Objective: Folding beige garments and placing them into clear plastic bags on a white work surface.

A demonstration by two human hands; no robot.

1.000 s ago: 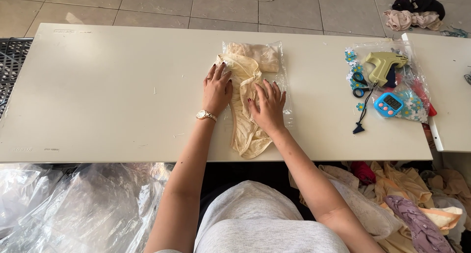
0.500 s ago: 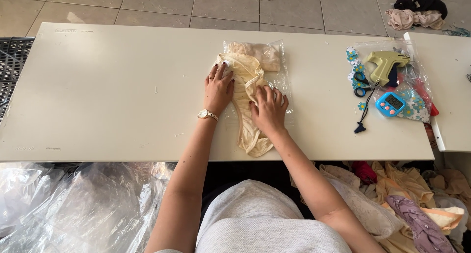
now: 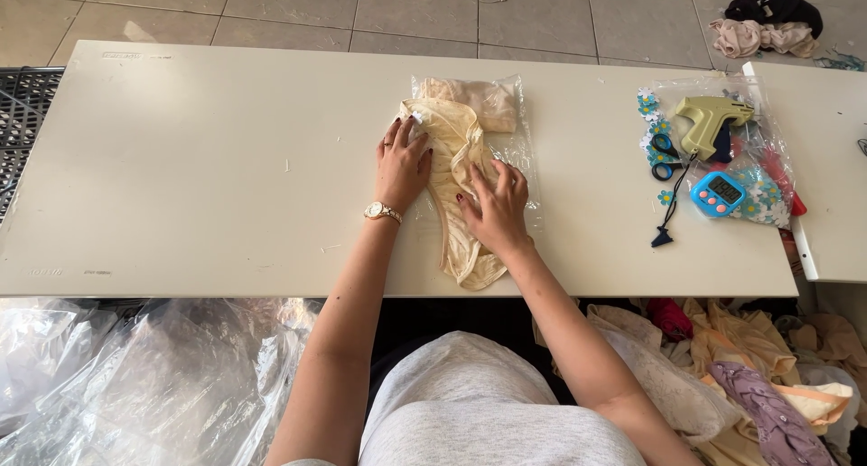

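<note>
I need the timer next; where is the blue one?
Head view, right end of the table: blue timer below the tagging gun, right of the scissors.

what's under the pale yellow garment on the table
A clear plastic bag lies under the pale yellow garment, with another folded cream piece inside it. Both hands press on the garment, hiding what lies beneath.

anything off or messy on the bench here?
Nothing damaged or spilled. The pale yellow garment lies on a clear bag, its lower end hanging over the table edge, left hand and right hand flat on it.
</note>
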